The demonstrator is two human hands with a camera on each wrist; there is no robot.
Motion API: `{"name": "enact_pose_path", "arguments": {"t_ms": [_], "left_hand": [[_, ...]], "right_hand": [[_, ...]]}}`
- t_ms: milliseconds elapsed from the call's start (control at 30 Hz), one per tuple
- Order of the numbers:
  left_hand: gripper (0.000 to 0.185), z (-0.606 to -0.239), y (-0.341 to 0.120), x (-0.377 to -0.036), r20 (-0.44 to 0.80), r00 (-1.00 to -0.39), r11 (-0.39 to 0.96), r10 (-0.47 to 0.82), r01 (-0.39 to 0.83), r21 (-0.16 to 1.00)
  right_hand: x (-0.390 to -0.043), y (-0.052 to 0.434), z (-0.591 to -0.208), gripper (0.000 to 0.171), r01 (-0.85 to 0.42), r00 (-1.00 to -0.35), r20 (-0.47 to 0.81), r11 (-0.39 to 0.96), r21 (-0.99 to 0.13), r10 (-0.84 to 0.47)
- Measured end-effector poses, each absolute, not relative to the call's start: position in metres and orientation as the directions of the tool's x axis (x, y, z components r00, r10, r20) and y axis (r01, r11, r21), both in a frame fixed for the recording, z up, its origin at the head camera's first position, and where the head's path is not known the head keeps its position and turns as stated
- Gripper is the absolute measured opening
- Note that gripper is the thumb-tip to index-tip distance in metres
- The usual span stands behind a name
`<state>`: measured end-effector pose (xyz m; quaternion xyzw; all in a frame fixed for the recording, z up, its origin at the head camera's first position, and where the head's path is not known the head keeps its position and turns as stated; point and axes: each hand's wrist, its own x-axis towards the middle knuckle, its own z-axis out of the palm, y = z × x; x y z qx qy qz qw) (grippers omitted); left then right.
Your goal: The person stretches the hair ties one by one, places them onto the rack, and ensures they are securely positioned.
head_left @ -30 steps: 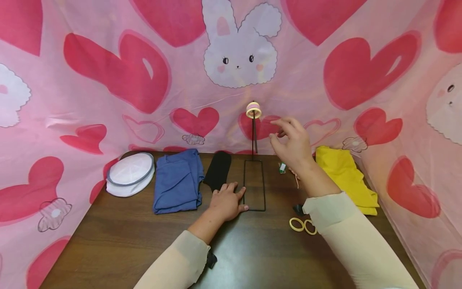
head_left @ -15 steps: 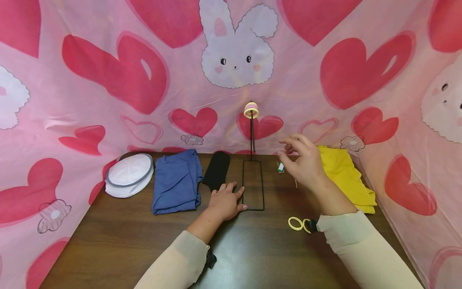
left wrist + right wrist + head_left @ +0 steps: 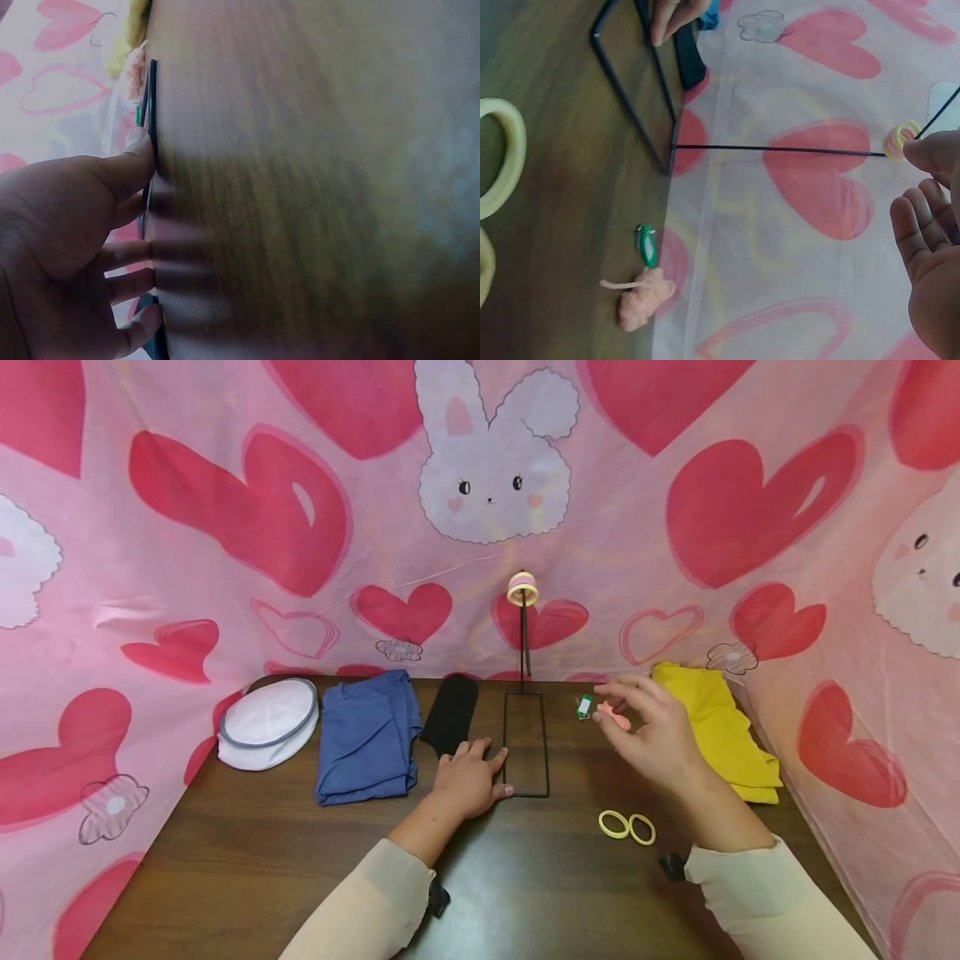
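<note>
My left hand (image 3: pixel 468 779) rests palm down on the table, fingers spread. Its thumb and index finger touch the left side of the rectangular base of a black wire stand (image 3: pixel 547 743). High on the stand's arm hang several yellow and pink rings (image 3: pixel 522 585). My right hand (image 3: pixel 660 735) hovers in the air right of the stand, fingers loosely bent, with nothing held. Beyond its fingertips in the head view lies a bundle of pink cord (image 3: pixel 614 717), partly covered by the hand. Beside that lies a small green-and-white item (image 3: pixel 584 706), also seen in the right wrist view.
Two yellow rings (image 3: pixel 613 824) lie at the right front. A folded yellow cloth (image 3: pixel 712 727) is at the right. To the left are a flat black piece (image 3: pixel 452 712), a folded blue cloth (image 3: pixel 369 737) and a round white mesh item (image 3: pixel 272 714). Pink printed fabric (image 3: pixel 480 643) encloses the table.
My right hand has drawn back from near the hanging rings, lower and to the right, towards the pink cord. The left hand has stayed on the stand's base.
</note>
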<state>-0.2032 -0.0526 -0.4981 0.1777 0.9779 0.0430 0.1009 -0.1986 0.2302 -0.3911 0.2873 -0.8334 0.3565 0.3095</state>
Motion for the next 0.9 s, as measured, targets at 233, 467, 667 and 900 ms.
{"name": "enact_pose_path", "arguments": {"t_ms": [233,467,667,900], "left_hand": [[0.071,-0.499,-0.053,-0.203,-0.187,-0.917,0.934,0.353,0.334,0.125],[0.071,-0.499,-0.054,-0.203,-0.188,-0.916,0.933,0.356,0.336,0.130],[0.072,-0.499,-0.054,-0.203,-0.189,-0.915,0.933,0.356,0.336,0.130],[0.071,-0.498,-0.053,-0.202,-0.189,-0.915,0.933,0.356,0.336,0.130]], "right_hand": [[-0.189,0.244,-0.405,0.040,-0.714,-0.650,0.681,0.578,-0.396,-0.336],[-0.179,0.256,-0.421,0.049,-0.687,-0.692,0.601,0.621,-0.378,-0.400],[-0.170,0.265,-0.431,0.052,-0.659,-0.729,0.534,0.647,-0.383,-0.427],[-0.162,0.274,-0.447,0.052,-0.666,-0.739,0.459,0.641,-0.382,-0.494]]}}
